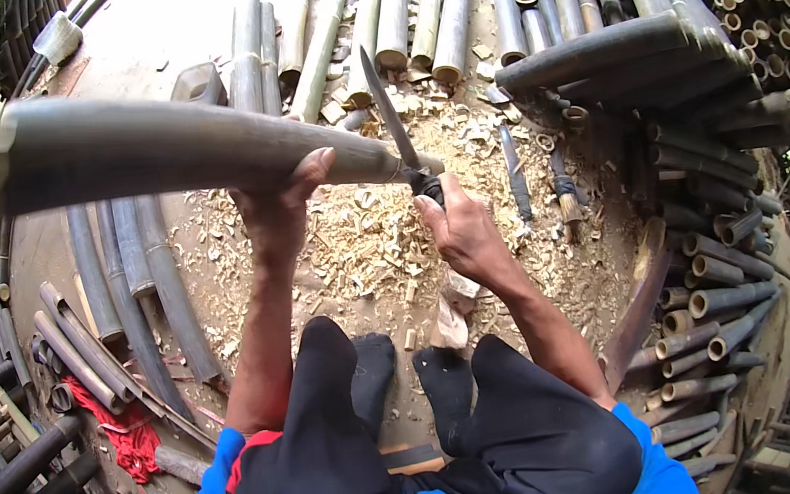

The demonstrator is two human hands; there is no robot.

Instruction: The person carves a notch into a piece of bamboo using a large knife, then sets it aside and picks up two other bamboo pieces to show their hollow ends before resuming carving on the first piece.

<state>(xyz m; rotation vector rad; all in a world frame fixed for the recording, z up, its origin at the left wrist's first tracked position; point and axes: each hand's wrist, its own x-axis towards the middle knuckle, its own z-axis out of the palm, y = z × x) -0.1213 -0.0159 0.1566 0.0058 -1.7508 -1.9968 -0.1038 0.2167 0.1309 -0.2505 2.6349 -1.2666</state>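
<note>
A thick bamboo pole point(160, 154) lies crosswise in front of me, its wide end to the left and its narrower end near my right hand. My left hand point(280, 202) grips it from below, thumb over the near side. In my right hand point(463, 227) is a knife point(391, 116), fingers closed round its dark wrapped handle. The narrow blade points up and away, crossing the pole close to its right end; whether the edge touches the bamboo I cannot tell. Pale wood shavings point(363, 236) cover the ground beneath.
Another blade point(515, 174) and a dark-wrapped tool point(563, 185) lie right of the shavings. Several bamboo poles point(398, 14) lie ahead, others point(164, 290) at left. A bamboo bench point(599, 46) stands far right, above stacked bamboo point(726, 301). A wood piece point(454, 309) touches my right foot.
</note>
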